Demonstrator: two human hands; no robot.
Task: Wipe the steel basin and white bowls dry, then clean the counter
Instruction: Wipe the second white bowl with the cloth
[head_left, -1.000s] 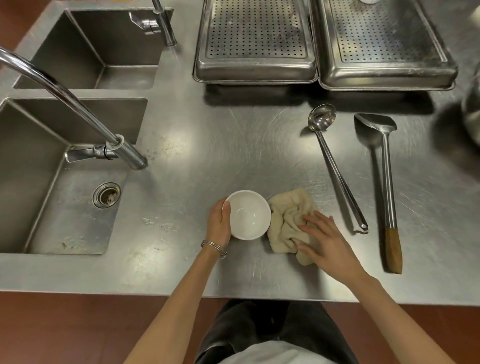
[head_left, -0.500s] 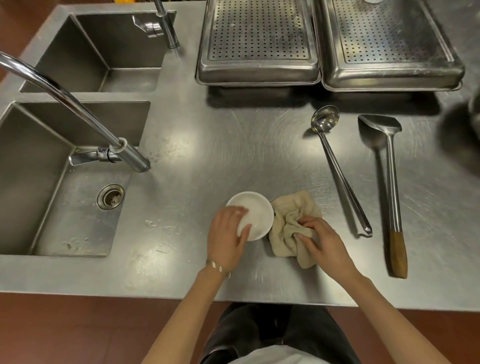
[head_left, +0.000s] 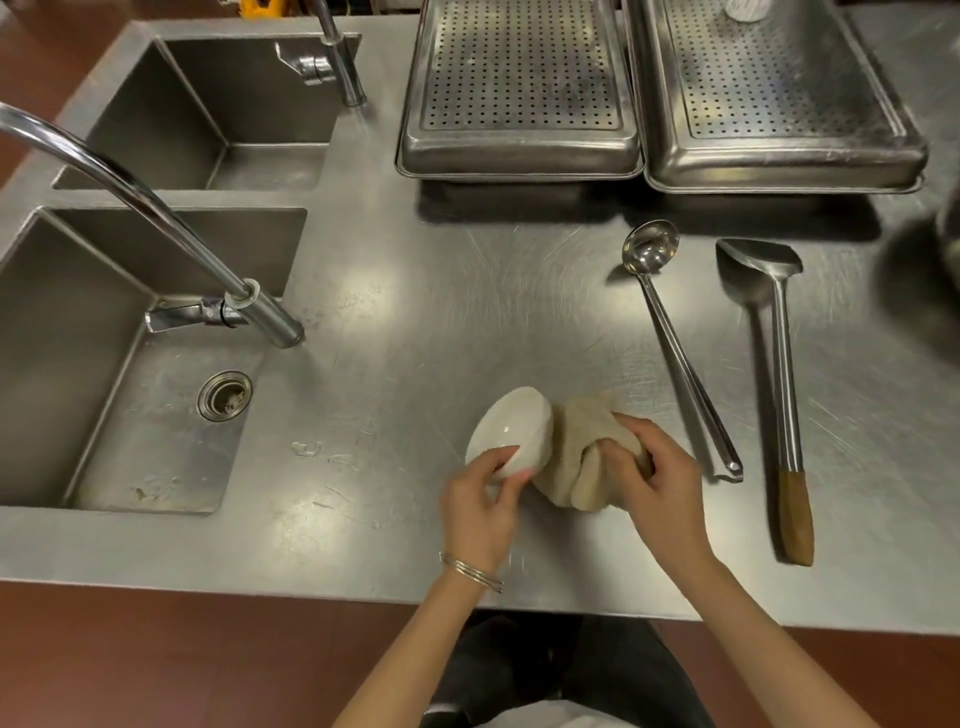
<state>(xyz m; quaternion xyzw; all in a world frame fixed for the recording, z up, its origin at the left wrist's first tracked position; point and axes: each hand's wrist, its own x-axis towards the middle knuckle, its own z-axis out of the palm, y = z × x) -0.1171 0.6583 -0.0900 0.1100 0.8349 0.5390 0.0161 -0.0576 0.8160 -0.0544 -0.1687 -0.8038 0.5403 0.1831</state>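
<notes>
A small white bowl (head_left: 511, 428) is tipped on its side just above the steel counter (head_left: 415, 322), its mouth turned right toward a bunched beige cloth (head_left: 582, 457). My left hand (head_left: 480, 501) grips the bowl at its near lower edge. My right hand (head_left: 657, 486) grips the cloth, which touches the bowl's mouth. The edge of a steel basin (head_left: 948, 234) shows at the far right, cut off by the frame.
A double sink (head_left: 130, 374) with two faucets (head_left: 156, 218) fills the left. Two perforated steel trays (head_left: 519, 88) stand at the back. A ladle (head_left: 675, 338) and a wooden-handled spatula (head_left: 779, 364) lie right of the cloth.
The bowl stood upright on the counter; my left hand has now tipped it onto its side. My right hand went from resting on the cloth to bunching it against the bowl.
</notes>
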